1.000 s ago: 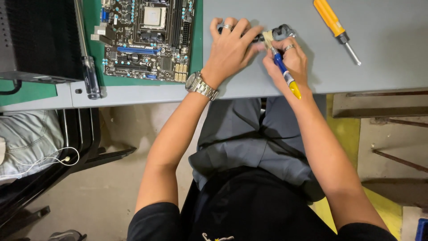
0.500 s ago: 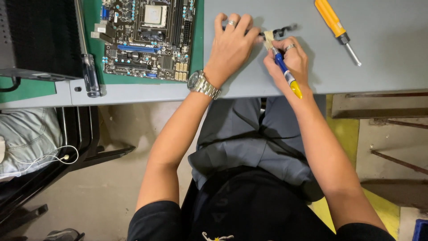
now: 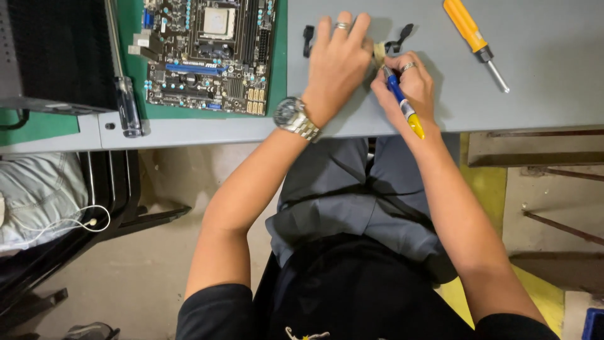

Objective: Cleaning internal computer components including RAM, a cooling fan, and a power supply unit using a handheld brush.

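Our left hand (image 3: 336, 66) lies flat, fingers spread, pressing a small black part (image 3: 307, 39) and beige strip (image 3: 379, 52) onto the grey tabletop (image 3: 541, 94). Our right hand (image 3: 406, 85) grips a blue-and-yellow pen (image 3: 401, 102) beside it, near the orange-handled screwdriver (image 3: 472, 38).

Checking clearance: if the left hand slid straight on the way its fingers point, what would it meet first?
The left hand lies flat on the grey table, fingers pointing away from the person. Nothing lies directly ahead up to the picture's top edge. The small black clip sits just left of that line, so a slight drift could brush it.
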